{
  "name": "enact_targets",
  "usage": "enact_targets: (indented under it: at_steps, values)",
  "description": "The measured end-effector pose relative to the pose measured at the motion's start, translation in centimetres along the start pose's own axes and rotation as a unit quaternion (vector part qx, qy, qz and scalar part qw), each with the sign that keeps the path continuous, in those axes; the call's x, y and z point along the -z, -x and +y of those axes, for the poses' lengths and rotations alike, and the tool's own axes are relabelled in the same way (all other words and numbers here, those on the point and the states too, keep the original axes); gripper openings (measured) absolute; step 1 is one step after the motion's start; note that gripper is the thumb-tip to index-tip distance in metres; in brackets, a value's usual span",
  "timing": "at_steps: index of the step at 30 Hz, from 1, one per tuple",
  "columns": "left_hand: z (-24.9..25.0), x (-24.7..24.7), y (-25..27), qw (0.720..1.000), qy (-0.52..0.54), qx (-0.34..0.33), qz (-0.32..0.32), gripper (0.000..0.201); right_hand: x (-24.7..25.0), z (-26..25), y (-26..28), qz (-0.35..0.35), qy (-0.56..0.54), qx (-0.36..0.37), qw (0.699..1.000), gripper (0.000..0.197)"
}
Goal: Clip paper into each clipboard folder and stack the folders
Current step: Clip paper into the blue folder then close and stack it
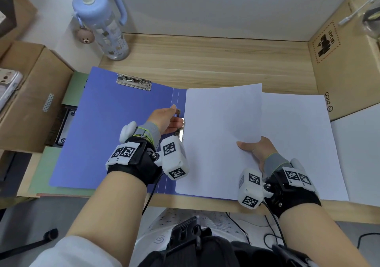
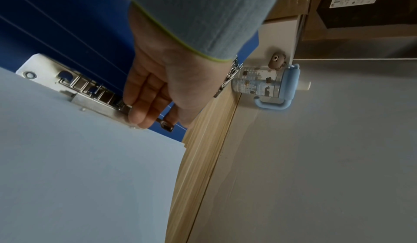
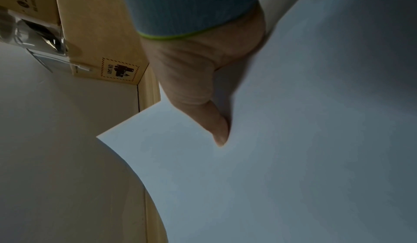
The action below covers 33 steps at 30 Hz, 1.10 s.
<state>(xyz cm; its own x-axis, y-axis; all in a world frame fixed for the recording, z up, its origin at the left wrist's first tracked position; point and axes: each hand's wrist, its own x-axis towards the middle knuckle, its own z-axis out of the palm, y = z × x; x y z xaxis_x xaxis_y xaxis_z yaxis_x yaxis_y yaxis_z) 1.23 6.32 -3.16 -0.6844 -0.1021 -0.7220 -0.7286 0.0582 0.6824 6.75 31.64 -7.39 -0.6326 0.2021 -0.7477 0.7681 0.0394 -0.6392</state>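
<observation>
Thin, floppy white paper sheet [image 1: 224,131] lies on the right half of the open blue clipboard folder [image 1: 115,127], pinched at its five o'clock corner by the right hand [image 1: 256,150]. Being limp, it needs support near an edge. At nine o'clock, the left hand [image 1: 166,120] grips the stiff, springy metal side clamp [image 2: 97,97]. A pale-blue water bottle [image 1: 102,22] stands at eleven o'clock.

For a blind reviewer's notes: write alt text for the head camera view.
A person's left hand grips the side clip of an open blue folder on a wooden desk, while the right hand holds a white sheet of paper over it. A blue water bottle stands behind.
</observation>
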Motion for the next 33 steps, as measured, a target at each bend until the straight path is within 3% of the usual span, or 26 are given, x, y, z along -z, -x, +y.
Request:
enact_targets:
  at_steps: [2, 12, 21, 33]
  values:
    - [0.0, 0.1, 0.2, 1.000, -0.007, 0.001, -0.002, 0.030, -0.1, -0.1, -0.1, -0.003, 0.002, 0.002, 1.000, 0.029]
    - [0.0, 0.1, 0.3, 1.000, -0.006, 0.005, -0.005, 0.028, 0.2, 0.1, -0.3, 0.002, 0.001, 0.000, 1.000, 0.038]
    - [0.2, 0.1, 0.2, 1.000, -0.002, 0.002, 0.000, 0.031, 0.2, 0.2, -0.6, -0.013, -0.006, 0.005, 1.000, 0.028]
    - [-0.4, 0.6, 0.6, 1.000, -0.010, -0.002, -0.020, 0.031, -1.0, 0.4, -0.8, -0.011, 0.004, -0.004, 1.000, 0.045]
